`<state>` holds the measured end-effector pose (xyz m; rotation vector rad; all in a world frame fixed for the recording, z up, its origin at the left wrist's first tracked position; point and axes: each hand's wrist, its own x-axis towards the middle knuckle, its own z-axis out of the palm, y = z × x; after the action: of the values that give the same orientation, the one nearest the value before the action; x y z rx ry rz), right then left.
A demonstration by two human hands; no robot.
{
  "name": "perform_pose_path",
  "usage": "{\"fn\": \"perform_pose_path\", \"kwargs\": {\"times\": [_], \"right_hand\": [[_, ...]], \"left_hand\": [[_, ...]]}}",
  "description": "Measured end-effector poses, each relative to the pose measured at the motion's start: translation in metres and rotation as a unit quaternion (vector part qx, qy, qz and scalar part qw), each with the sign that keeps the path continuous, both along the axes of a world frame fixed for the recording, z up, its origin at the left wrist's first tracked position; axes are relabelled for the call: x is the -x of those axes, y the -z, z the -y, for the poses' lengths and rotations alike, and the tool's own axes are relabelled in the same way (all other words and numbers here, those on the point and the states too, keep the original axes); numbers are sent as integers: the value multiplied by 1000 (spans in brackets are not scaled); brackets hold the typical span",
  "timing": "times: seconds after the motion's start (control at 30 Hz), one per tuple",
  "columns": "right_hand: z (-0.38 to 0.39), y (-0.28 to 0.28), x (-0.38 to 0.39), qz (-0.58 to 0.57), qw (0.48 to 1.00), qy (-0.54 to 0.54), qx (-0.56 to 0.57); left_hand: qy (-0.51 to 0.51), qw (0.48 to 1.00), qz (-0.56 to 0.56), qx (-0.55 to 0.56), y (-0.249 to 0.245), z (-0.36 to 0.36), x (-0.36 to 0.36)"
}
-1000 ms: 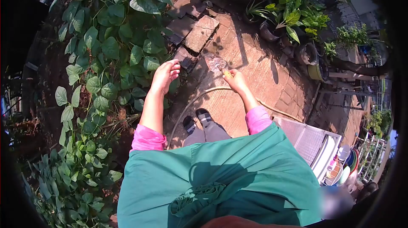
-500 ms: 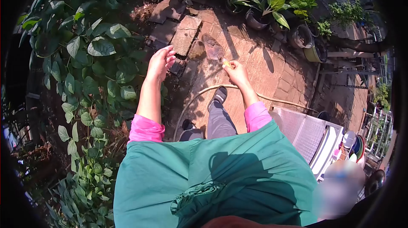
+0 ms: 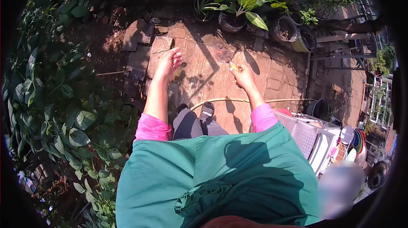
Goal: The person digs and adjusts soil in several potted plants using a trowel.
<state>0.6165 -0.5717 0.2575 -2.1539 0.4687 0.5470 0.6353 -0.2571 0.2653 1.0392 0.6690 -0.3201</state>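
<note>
Pinching the trowel (image 3: 223,53) by its handle (image 3: 233,66), your right hand (image 3: 245,77) holds it above the paving (image 3: 221,88), near the far edge; your left hand (image 3: 168,64), loosely half-curled, hovers near the left edge.

Beyond the hose (image 3: 221,99), sunlit paving (image 3: 212,79) is leaving a lane between the left hand (image 3: 169,64) and the right hand (image 3: 244,76), while the tool (image 3: 223,53) is narrowing it farther out. More paving is opening beyond the hose's right half. Farthest past the hose, pots (image 3: 232,24) are walling off the way. Left of it, slabs (image 3: 138,60) and vines (image 3: 68,119) are crowding. On its near side, shoes (image 3: 208,109) and a metal panel (image 3: 296,133) are taking up room.
</note>
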Motion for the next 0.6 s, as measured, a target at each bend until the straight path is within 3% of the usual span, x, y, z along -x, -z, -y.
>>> {"fn": "perform_pose_path", "kwargs": {"times": [0.13, 0.33, 0.43, 0.6], "right_hand": [[17, 8, -41, -60, 990, 114, -54], [28, 46, -125, -34, 986, 163, -22], [30, 65, -167, -88, 970, 223, -43], [38, 111, -212, -67, 969, 236, 6]], "left_hand": [[48, 999, 10, 23, 22, 32, -76], [114, 992, 12, 45, 37, 80, -210], [174, 985, -11, 8, 61, 102, -267], [217, 976, -33, -1, 99, 143, -328]]}}
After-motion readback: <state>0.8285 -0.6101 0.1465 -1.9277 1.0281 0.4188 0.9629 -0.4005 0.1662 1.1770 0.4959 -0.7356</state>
